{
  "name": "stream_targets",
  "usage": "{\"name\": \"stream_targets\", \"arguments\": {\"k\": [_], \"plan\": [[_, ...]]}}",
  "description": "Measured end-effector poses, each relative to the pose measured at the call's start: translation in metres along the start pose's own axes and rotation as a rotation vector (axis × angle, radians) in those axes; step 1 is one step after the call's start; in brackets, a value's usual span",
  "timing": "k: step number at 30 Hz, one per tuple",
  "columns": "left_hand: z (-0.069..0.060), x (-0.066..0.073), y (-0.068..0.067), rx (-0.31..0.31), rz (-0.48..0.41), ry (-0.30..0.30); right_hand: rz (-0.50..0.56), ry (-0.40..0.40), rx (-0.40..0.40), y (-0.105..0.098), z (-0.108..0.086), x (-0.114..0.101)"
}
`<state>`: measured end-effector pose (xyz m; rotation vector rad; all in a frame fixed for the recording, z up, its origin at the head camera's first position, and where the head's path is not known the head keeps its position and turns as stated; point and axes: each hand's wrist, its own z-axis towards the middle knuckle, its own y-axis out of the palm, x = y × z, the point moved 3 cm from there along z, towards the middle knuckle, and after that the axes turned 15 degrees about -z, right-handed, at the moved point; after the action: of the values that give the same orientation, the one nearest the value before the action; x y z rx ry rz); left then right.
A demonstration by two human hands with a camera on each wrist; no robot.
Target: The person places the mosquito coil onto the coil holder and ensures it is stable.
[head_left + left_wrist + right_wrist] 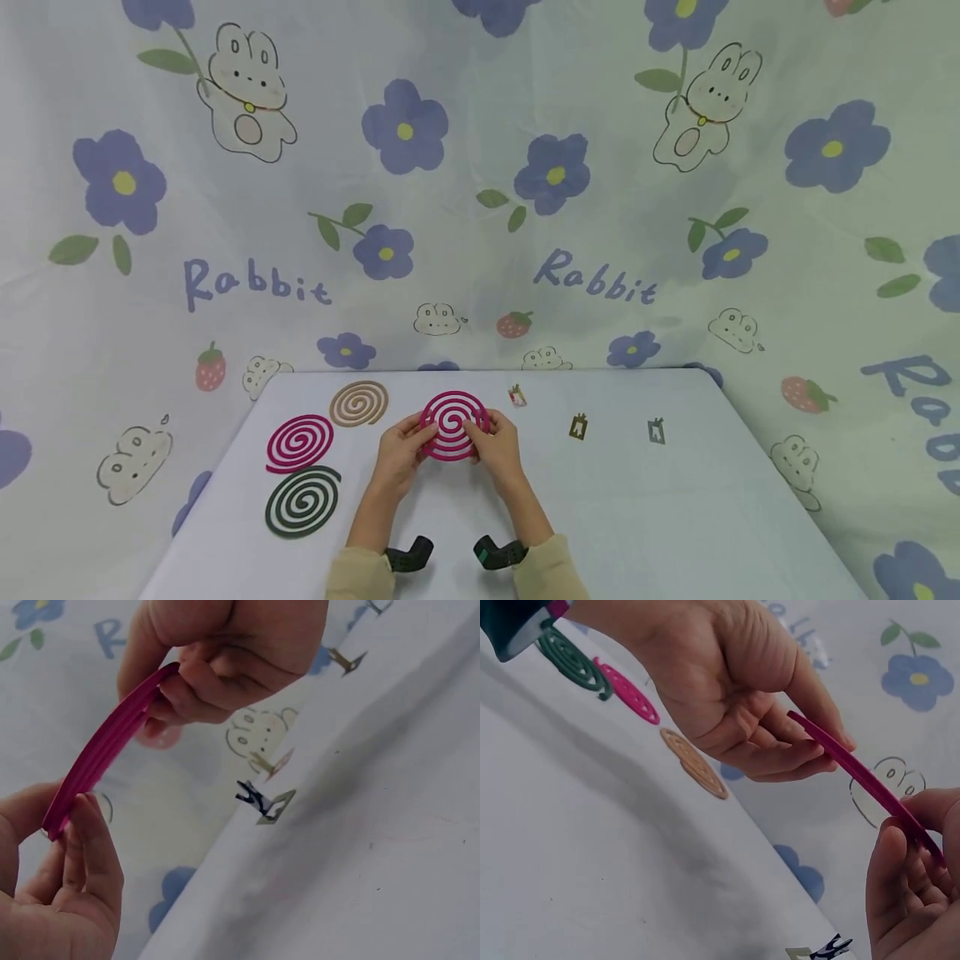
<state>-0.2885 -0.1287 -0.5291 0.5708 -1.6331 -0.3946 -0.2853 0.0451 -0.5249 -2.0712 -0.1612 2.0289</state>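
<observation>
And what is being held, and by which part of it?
A pink coil, pinched at opposite edges: its left by the left hand, its right by the right hand.

The table [675, 517] and patterned curtain [457, 233] are viewed from the head, forward and down, at some distance. The held pink coil [109, 742], left hand [397, 452] and right hand [500, 446] are shared by all three views, shown close and aslant from each wrist.
</observation>
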Motion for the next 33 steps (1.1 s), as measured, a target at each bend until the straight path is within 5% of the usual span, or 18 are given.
{"name": "stream_targets", "arguments": {"k": [17, 33], "plan": [[-0.003, -0.017, 0.008, 0.02, -0.015, -0.013, 0.053, 0.036, -0.011, -0.012, 0.0, 0.008], [0.005, -0.025, 0.029, -0.054, 0.031, -0.024, 0.004, 0.035, 0.017, -0.033, 0.013, 0.01]]}}
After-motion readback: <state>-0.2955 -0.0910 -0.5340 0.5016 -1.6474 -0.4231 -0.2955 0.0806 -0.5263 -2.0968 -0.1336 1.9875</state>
